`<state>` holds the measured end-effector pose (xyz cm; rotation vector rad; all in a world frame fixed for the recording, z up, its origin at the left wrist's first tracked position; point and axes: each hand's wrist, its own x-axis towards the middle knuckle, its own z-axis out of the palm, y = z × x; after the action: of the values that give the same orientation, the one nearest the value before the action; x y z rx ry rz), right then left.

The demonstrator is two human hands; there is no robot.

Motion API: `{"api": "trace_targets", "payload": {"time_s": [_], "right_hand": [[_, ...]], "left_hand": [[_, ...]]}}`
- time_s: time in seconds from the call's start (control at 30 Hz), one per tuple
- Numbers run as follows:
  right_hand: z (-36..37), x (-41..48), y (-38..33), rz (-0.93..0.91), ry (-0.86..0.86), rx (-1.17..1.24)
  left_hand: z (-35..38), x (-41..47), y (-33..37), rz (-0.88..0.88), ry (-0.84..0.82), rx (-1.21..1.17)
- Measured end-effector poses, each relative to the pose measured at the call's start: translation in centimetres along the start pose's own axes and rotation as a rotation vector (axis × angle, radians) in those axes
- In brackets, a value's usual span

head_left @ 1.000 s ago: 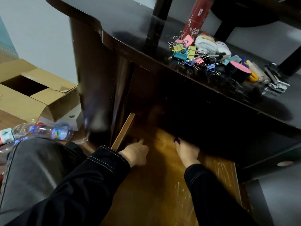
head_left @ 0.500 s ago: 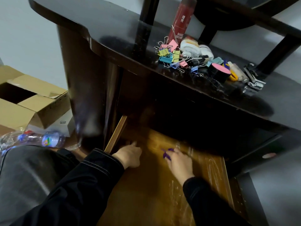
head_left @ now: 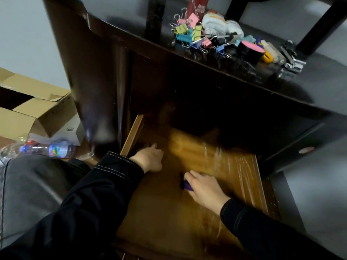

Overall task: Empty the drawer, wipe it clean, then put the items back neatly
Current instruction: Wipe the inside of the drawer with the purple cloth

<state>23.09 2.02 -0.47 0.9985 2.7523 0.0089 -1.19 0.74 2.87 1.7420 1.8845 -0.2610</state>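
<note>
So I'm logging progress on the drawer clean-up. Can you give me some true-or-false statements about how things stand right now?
1. The binder clips lie on the desk top, not in the drawer. True.
2. The right hand holds a purple thing down on the drawer bottom. True.
3. The left hand grips a binder clip. False: it rests inside the drawer near its left wall, with nothing seen in it.
4. The plastic bottle stands upright on the desk top. False: it lies on its side, down beside the cardboard box.
</note>
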Motion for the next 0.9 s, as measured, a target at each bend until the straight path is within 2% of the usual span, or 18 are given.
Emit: {"api": "trace_targets", "payload": {"time_s": [0.1,0.3,0.43,0.67,0.77,0.9], "right_hand": [[-0.7,0.8,0.7,0.010,-0.026,0.035],[-2.6,9.4,4.7,0.387,0.055,0.095],[-2.9,7.9,3.6,0.279,-0.023,0.009],[-1.7,-3.8,-3.2,-0.190,-0.262,0.118],[-2.5,-2.5,-2.4,-0.145,-0.240,0.121],[-3.3,4.0,1.0,0.086,-0.089,0.094]], "left_hand": [[0.2,0.4,-0.1,0.002,-0.001,0.010],[0.5,0.9,-0.1,-0.026,0.017,0.015],[0.5,0.9,-0.1,-0.022,0.012,0.023],[0.2,0.4,0.0,-0.004,0.001,0.072],[0.2,0.4,-0.1,-0.009,0.000,0.079],[0.2,0.6,0.0,-0.024,0.003,0.060]]}}
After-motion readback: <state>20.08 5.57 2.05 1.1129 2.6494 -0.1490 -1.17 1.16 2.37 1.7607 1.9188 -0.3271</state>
